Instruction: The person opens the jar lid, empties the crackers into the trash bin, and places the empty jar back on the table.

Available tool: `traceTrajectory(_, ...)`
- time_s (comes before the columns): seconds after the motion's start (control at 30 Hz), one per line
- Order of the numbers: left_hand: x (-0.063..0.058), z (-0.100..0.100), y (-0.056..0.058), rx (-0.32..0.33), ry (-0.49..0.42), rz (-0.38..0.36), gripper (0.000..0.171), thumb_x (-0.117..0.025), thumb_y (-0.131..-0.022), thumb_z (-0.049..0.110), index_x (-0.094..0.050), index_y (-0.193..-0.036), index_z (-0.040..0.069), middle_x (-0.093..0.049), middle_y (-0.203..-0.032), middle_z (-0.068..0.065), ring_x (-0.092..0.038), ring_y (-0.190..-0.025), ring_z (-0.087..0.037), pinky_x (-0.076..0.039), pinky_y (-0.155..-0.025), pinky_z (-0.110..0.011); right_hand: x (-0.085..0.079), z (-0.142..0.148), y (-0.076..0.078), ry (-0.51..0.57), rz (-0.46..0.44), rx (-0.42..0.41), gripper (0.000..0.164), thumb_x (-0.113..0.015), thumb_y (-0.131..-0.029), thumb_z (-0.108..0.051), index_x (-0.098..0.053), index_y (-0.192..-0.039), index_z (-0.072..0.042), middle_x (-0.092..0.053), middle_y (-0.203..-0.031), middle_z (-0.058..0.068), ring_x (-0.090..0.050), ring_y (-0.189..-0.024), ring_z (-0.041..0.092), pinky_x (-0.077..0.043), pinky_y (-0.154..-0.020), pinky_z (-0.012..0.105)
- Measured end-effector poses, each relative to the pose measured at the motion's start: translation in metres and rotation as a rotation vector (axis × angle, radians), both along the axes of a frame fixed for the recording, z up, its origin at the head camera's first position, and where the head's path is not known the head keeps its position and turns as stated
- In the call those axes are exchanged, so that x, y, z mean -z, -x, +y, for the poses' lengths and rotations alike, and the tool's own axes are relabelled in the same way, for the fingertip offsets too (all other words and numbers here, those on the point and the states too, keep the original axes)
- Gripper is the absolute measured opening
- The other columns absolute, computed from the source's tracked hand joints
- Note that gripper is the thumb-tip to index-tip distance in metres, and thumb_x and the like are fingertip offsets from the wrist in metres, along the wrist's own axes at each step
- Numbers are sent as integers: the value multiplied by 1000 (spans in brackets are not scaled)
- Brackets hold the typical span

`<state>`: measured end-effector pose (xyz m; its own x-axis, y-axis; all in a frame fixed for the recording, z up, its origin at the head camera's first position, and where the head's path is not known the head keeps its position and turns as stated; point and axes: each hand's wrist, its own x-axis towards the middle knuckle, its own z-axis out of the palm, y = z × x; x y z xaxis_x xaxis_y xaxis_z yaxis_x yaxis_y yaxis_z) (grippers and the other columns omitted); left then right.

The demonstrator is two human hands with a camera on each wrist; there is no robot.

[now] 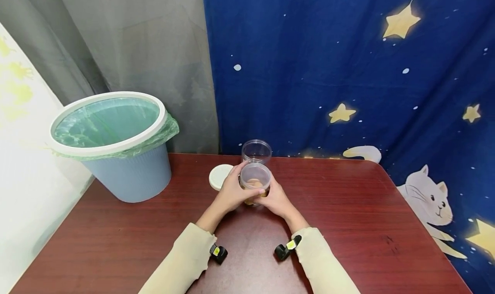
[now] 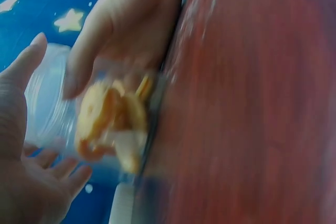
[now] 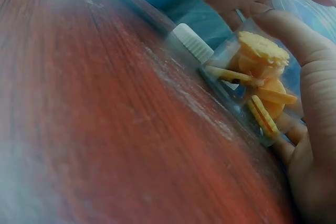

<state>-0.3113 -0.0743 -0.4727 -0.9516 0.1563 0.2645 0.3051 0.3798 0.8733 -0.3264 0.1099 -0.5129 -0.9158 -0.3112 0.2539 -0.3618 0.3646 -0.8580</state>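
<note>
A clear plastic jar [image 1: 255, 173] with round sandwich crackers [image 3: 262, 51] in its lower part stands lidless on the table, between both hands. My right hand [image 1: 275, 197] grips its right side, thumb across the front and fingers curled round the wall. My left hand [image 1: 233, 191] is spread around the left side; in the left wrist view its thumb and fingers look straight and parted, and contact with the jar is hard to tell. A second clear jar [image 1: 257, 148] stands just behind. Beside the left hand lies a white lid [image 1: 220, 176], partly covered by the fingers.
A blue waste bin [image 1: 129, 173] with a white rim and green liner stands at the left of the reddish-brown wooden table [image 1: 332, 216]. Behind the table hang a grey curtain [image 1: 154, 57] and a blue starry curtain [image 1: 294, 70].
</note>
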Motion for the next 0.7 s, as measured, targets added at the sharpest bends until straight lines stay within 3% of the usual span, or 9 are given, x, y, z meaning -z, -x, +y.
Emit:
traceTrajectory(0.2, 1, 9, -3, -27, -38, -11, 110, -94, -68, 34, -33, -158, 15, -47, -155, -11, -50, -137, -28, -40, -114, -49, 1, -2, -1, -28, -3, 10, 94, -89, -72, -20, -39, -151, -22, -66, -132, 8, -62, -121, 22, -47, -106, 44)
traceTrajectory(0.7, -1, 11, -6, -72, -49, 2, 104, -95, -66, 37, -43, -153, 14, -58, -144, -12, -57, -127, -29, -47, -106, -49, 1, -2, -2, -35, 15, 18, 90, -86, -72, -17, -40, -149, -22, -67, -129, 8, -62, -117, 22, -48, -103, 43)
